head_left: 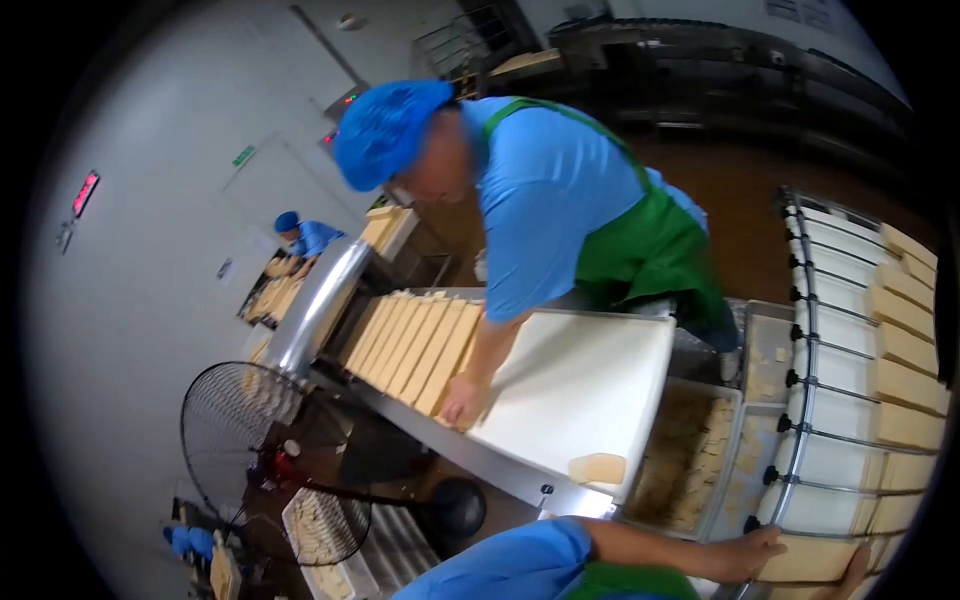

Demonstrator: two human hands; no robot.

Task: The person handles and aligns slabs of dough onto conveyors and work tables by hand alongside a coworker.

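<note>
At the lower right, my left hand (748, 555) reaches out from a blue sleeve, its fingers curled on the near end of a flat beige slab (808, 562). My right hand (853, 574) shows only in part at the bottom edge, its fingers against the other side of the same slab. The slab lies at the front end of a white conveyor belt (825, 390) crossed by metal rods. Further up that belt, several similar beige slabs (905, 385) lie in a row along its right side.
A co-worker (560, 190) in a blue cap and green apron leans over another white belt (580, 380), one hand at a row of beige strips (415, 345). Trays with beige scraps (690, 465) stand between the belts. A black fan (270, 450) stands at the left.
</note>
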